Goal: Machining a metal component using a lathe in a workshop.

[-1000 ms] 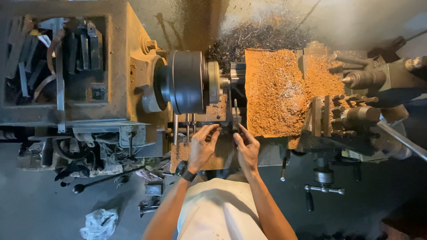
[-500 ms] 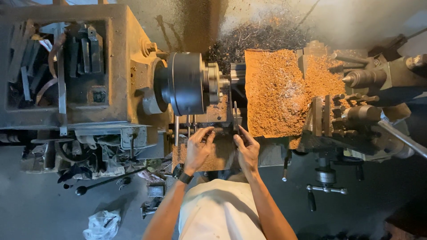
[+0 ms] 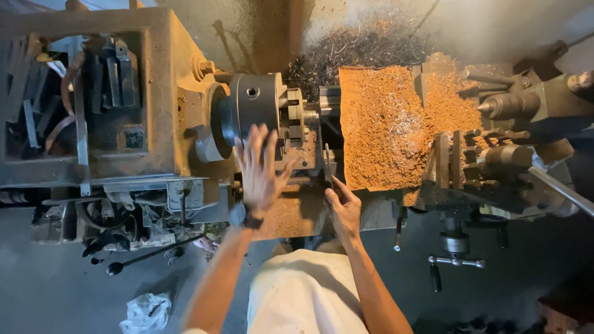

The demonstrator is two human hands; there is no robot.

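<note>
Down at the near edge, the person's pale shirt (image 3: 303,291), both forearms stretching up to the lathe. The right hand (image 3: 344,211) sits low at the bed's front edge, fingers loosely together and pointing up. Just past those fingertips stands a slim dark bar (image 3: 327,166), by the tool post. Whether they pinch it or only touch it cannot be told. The left hand (image 3: 260,170), with a dark wristwatch (image 3: 245,216) below it, is flat and wide open, all fingers splayed, holding nothing. It hangs in front of the chuck (image 3: 250,111); the picture does not show contact.

This reads as setting-up work at the chuck, with the open palm placed to turn or check it. A short workpiece (image 3: 309,116) sticks out of the chuck jaws, right of the left fingertips and above the right ones. Any next move calls for care, since those jaws stick out close to the spread fingers.

Right of the right hand, orange-brown chips (image 3: 387,124) blanket the carriage, loose stuff that hides whatever lies under it. Further right, the tailstock (image 3: 526,102) points its centre back at the chuck, well apart from both hands. Left of the left hand is the rusty headstock (image 3: 142,93), with a tray of tools (image 3: 55,93) on top. Beyond everything, a heap of dark swarf (image 3: 365,46) lies against the wall.
</note>
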